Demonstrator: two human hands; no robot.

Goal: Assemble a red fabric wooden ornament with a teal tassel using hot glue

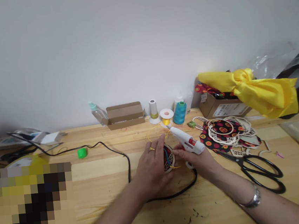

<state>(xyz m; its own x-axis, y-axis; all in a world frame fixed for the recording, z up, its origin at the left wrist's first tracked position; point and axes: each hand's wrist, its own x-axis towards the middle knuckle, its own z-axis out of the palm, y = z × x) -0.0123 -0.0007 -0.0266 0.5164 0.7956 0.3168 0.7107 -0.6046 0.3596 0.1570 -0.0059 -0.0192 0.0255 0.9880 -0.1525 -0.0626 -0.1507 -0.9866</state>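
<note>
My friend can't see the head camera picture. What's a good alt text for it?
Two bare hands work over a wooden table: the left hand holds a round latticed piece while the right hand grips a white glue gun. Black scissors and flowery fabric lie to the right, and a teal thread spool stands behind.

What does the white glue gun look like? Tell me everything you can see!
The white glue gun looks like plastic, with red showing in its side and a greyish nozzle. It's tilted, with the nozzle pointing up and left in the picture, toward the spool of yellow thread. The right hand holds it, hiding most of the handle. A black cord seems to meet the handle's bottom. I can't see the trigger.
</note>
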